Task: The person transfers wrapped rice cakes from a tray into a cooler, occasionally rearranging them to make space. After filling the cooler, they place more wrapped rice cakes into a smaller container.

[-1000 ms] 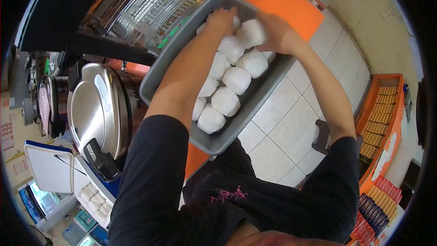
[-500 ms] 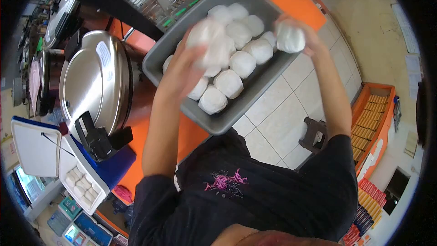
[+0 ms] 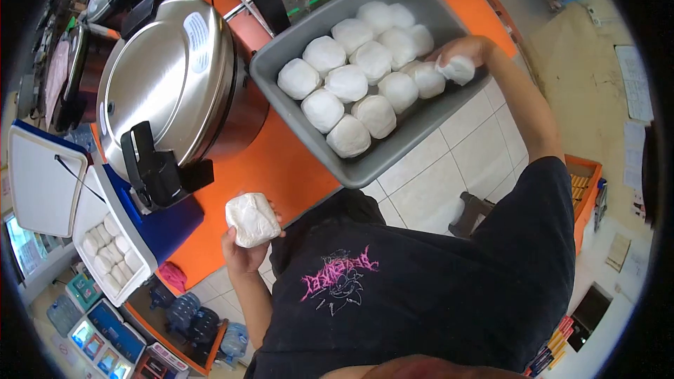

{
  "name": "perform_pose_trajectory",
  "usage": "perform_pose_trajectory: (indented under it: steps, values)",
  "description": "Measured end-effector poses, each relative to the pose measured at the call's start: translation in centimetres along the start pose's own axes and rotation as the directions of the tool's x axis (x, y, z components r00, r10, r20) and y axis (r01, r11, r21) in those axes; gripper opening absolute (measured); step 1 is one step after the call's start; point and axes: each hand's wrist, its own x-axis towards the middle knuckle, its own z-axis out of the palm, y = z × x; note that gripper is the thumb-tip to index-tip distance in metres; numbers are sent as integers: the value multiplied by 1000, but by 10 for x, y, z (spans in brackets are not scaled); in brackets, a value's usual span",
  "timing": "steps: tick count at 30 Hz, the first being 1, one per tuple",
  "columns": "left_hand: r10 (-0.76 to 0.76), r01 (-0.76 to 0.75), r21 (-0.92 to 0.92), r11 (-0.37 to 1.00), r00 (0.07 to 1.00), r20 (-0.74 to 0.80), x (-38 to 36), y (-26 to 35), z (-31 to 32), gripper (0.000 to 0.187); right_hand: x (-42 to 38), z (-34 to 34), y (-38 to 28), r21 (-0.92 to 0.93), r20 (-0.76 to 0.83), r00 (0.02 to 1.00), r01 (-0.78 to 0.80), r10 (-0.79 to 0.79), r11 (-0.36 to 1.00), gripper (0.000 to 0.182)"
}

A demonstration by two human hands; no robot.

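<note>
My left hand (image 3: 244, 256) is closed around a white wrapped bundle (image 3: 253, 220), rounded and wrinkled like paper, in front of the orange counter and beside my shirt. At the right end of a grey plastic tub (image 3: 298, 158), my right hand (image 3: 472, 48) grips another white wrapped bundle (image 3: 460, 70) near the rim. Several like bundles (image 3: 347, 84) lie close together in the tub. What is inside the wrappings is hidden.
A large steel pot with a closed lid (image 3: 154, 77) stands left of the tub on the orange counter (image 3: 291, 151). Below it, an open blue-and-white cooler (image 3: 151, 249) holds several white bundles. A dark stool (image 3: 469, 215) is on the tiled floor.
My left hand has moved from over the tub down and left, carrying its bundle. My right hand has lowered its bundle to the tub's right end. The view has shifted.
</note>
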Motion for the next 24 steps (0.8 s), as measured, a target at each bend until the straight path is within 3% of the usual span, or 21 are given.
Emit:
perform_pose_trajectory:
  steps: [7,9,10,12,13,14,15,16,17,18,19,20,22,24]
  values:
    - [1,-1,-3,1000,1000,5,4,7,3,85,10,20,-11,-256,-51,998,-41,29,966,66]
    - [-28,28,7,1000,999,34,5,8,2,86,16,24,-14,-510,-49,993,-119,109,852,57]
    - [-12,12,-3,1000,1000,25,6,8,1,86,19,25,-12,-527,-45,993,-119,112,841,57]
    - [-70,72,-31,997,995,77,6,8,-3,83,30,14,-9,-684,185,982,95,45,724,54]
    - [-97,100,-29,995,990,99,5,8,-5,84,39,8,-4,-812,137,989,79,58,579,54]
    - [-106,113,-53,992,988,109,2,9,-3,82,48,0,-1,-896,189,980,149,57,417,55]
    - [-97,102,-47,994,990,101,1,11,0,78,44,-2,-1,-837,212,976,154,51,525,51]
    - [-117,131,-98,987,984,134,1,11,-3,75,36,9,-10,-866,127,990,83,58,494,48]
    - [-76,93,-91,991,982,175,-1,13,1,69,26,22,-20,-962,-75,995,-91,72,259,46]
    - [-83,96,-76,992,984,158,-4,9,-9,64,14,22,-27,-975,54,999,52,3,215,51]
    - [-48,58,-60,996,986,163,-8,11,-5,61,-3,39,-31,-964,-168,986,-164,1,207,60]
    - [-28,35,-58,998,992,120,-13,15,-1,62,-27,61,-42,-940,-263,964,-245,-47,236,63]
    - [-33,46,-102,994,992,123,-21,16,-8,62,-28,41,-25,-945,-194,977,-162,-86,285,65]
    - [-47,56,-96,994,994,95,-22,16,-19,66,-31,49,-18,-919,-251,953,-181,-168,349,67]
